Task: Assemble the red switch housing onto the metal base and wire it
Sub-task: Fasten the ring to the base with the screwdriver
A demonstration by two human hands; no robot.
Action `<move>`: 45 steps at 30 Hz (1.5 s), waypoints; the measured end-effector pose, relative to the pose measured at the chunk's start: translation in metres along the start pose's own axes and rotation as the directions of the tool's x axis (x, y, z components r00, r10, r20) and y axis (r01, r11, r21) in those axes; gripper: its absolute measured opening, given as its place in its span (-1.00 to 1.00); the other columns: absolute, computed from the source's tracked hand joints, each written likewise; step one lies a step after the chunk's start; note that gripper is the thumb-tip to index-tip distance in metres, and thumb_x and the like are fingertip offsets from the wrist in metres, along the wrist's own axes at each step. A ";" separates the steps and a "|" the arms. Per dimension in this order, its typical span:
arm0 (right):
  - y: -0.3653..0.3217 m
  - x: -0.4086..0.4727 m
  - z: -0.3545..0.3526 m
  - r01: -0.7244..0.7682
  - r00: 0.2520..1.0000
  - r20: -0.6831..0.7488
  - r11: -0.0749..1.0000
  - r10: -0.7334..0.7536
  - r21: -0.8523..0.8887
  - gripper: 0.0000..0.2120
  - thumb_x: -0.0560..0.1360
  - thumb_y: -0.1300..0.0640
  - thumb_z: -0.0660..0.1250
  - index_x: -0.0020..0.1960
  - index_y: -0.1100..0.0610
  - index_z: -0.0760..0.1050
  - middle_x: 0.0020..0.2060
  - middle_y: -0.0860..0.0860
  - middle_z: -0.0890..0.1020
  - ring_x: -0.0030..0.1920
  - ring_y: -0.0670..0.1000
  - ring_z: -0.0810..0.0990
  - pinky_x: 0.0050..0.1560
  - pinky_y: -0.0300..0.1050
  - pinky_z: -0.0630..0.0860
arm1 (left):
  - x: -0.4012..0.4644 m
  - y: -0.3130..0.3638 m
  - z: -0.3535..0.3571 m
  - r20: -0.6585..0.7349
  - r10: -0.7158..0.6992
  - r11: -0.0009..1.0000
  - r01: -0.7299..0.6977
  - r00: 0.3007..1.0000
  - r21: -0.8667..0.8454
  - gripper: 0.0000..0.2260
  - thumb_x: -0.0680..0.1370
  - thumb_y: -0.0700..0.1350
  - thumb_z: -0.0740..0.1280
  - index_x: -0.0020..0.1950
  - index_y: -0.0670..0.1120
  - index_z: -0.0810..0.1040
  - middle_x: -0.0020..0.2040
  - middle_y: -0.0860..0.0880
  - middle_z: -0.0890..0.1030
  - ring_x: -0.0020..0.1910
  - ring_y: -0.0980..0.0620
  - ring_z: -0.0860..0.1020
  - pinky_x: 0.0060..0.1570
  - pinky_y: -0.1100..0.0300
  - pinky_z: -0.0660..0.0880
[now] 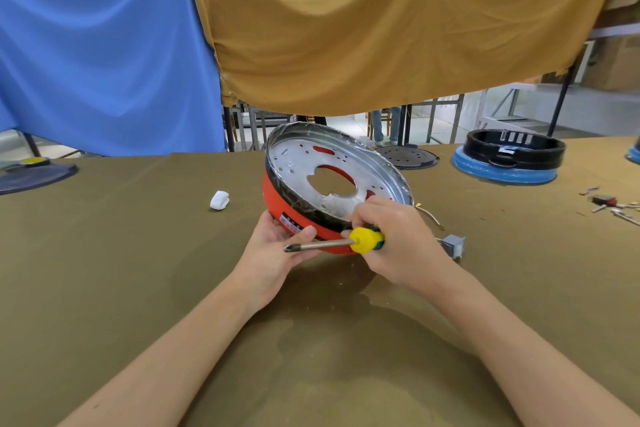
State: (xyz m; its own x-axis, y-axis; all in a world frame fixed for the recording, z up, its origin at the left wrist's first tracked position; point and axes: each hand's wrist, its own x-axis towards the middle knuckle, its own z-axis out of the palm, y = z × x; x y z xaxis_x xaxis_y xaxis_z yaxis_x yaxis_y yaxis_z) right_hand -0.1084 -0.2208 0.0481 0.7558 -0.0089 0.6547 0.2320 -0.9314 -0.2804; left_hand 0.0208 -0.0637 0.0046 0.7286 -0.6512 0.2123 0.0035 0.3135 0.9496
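Red housing [277,199] tilted up, exposing metal base [304,166] | left hand [273,253] fingers curled underneath, steadying | right hand [391,239] clamped around screwdriver [346,242], likely for fastening.

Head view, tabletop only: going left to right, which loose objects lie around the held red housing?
Dark disc with yellow spot → white lump → red housing → grey part → black ring on blue base → small scattered parts.

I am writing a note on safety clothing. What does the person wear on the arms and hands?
Nothing that shows: the left hand and the right hand have no gloves, rings or watch, and both forearms are bare, with no sleeve in view.
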 end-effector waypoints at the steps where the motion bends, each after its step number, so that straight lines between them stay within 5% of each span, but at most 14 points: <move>1: -0.001 0.000 0.000 0.008 1.000 -0.002 1.000 -0.008 -0.011 -0.58 0.36 0.35 0.50 -0.30 -0.04 0.32 -0.37 -0.12 0.39 -0.35 -0.14 0.35 -0.37 -0.22 0.28 | -0.001 0.000 0.000 0.005 0.007 1.000 -0.007 1.000 -0.012 -0.46 0.50 -0.31 0.42 0.43 -0.17 0.32 0.30 -0.19 0.59 0.23 -0.22 0.60 0.22 -0.18 0.55; 8: -0.004 -0.009 0.004 0.077 0.997 0.000 0.990 -0.077 -0.121 -0.74 0.30 0.41 0.49 -0.28 0.13 0.47 -0.42 0.02 0.50 -0.41 0.03 0.43 -0.46 -0.10 0.37 | -0.002 0.002 -0.002 0.045 0.006 0.992 0.000 0.999 -0.128 -0.51 0.50 -0.37 0.38 0.40 -0.17 0.35 0.22 -0.22 0.63 0.13 -0.23 0.65 -0.05 -0.02 0.64; 14: -0.003 -0.016 0.006 0.191 0.982 0.031 0.959 -0.188 -0.212 -0.70 0.22 0.47 0.50 -0.27 0.17 0.47 -0.38 0.05 0.53 -0.35 0.06 0.48 -0.46 0.03 0.46 | -0.004 0.009 -0.001 0.101 -0.068 0.973 0.089 0.993 -0.212 -0.43 0.47 -0.33 0.39 0.46 -0.19 0.33 0.32 -0.26 0.56 0.24 -0.23 0.59 0.10 -0.12 0.61; 20: -0.009 -0.019 0.008 0.275 0.961 0.027 0.935 -0.276 -0.225 -0.67 0.13 0.48 0.52 -0.27 0.20 0.47 -0.31 0.05 0.57 -0.27 0.08 0.53 -0.38 -0.10 0.49 | -0.008 0.015 0.001 0.152 -0.109 0.972 0.137 0.982 -0.189 -0.19 0.36 0.07 0.59 0.50 -0.10 0.31 0.35 -0.18 0.56 0.30 -0.17 0.56 0.18 -0.15 0.56; 24: -0.012 -0.020 0.014 0.305 0.952 0.052 0.926 -0.301 -0.223 -0.77 0.26 0.43 0.53 -0.22 0.24 0.52 -0.28 0.11 0.63 -0.26 0.12 0.60 -0.37 0.01 0.57 | -0.006 0.009 0.004 0.034 -0.113 0.979 0.117 0.993 -0.168 -0.31 0.40 -0.09 0.52 0.47 -0.14 0.32 0.26 -0.24 0.60 0.21 -0.25 0.60 0.13 -0.26 0.56; 28: -0.014 -0.022 0.015 0.313 0.949 0.113 0.928 -0.295 -0.202 -0.70 0.22 0.39 0.57 -0.08 0.27 0.60 -0.24 0.09 0.66 -0.22 0.08 0.63 -0.31 -0.03 0.61 | -0.007 0.008 0.003 -0.031 -0.082 0.979 0.074 0.996 -0.188 -0.38 0.37 -0.21 0.43 0.41 -0.15 0.33 0.22 -0.29 0.60 0.03 -0.20 0.67 -0.11 -0.04 0.63; 32: -0.018 -0.025 0.017 0.222 0.973 0.085 0.971 -0.215 -0.091 -0.88 0.48 0.19 0.46 -0.07 0.23 0.59 -0.25 0.08 0.65 -0.25 0.06 0.61 -0.28 0.04 0.59 | -0.009 0.007 0.003 -0.019 -0.049 0.991 0.046 0.999 -0.122 -0.38 0.36 -0.25 0.38 0.42 -0.15 0.34 0.28 -0.32 0.54 0.04 -0.18 0.64 -0.04 -0.07 0.62; 34: -0.018 -0.026 0.017 0.137 0.989 0.061 0.990 -0.136 -0.015 -0.82 0.54 0.10 0.41 -0.16 0.18 0.53 -0.26 0.07 0.65 -0.25 0.05 0.63 -0.26 0.05 0.58 | -0.009 0.006 0.002 -0.012 -0.028 0.993 0.026 1.000 -0.119 -0.38 0.37 -0.28 0.36 0.44 -0.15 0.33 0.29 -0.32 0.53 0.07 -0.22 0.62 -0.05 -0.07 0.60; 40: -0.018 -0.025 0.020 -0.065 0.997 -0.027 0.992 0.068 0.104 -0.73 0.51 0.12 0.43 -0.27 0.05 0.38 -0.47 -0.18 0.38 -0.41 -0.08 0.41 -0.38 -0.28 0.27 | -0.007 0.001 0.006 -0.083 0.028 0.999 -0.029 0.996 -0.022 -0.39 0.29 -0.33 0.28 0.36 -0.27 0.34 -0.01 -0.11 0.64 -0.09 0.02 0.65 -0.18 0.17 0.60; 45: -0.020 -0.022 0.027 -0.183 0.982 -0.019 0.966 0.190 0.183 -0.87 0.49 0.09 0.47 -0.11 0.14 0.57 -0.23 0.00 0.68 -0.20 -0.03 0.62 -0.17 -0.04 0.56 | -0.008 0.002 0.011 -0.151 0.052 0.999 -0.051 0.987 0.009 -0.35 0.29 -0.30 0.29 0.41 -0.17 0.39 0.18 -0.24 0.62 0.10 -0.14 0.63 0.01 0.01 0.62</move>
State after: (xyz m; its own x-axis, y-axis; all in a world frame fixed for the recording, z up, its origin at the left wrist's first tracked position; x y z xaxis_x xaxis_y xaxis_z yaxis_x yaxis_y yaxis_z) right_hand -0.1130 -0.1924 0.0208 0.7741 -0.1925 0.6031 0.1980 -0.8313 -0.5194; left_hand 0.0077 -0.0658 0.0069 0.8230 -0.5221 0.2239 -0.0399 0.3400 0.9396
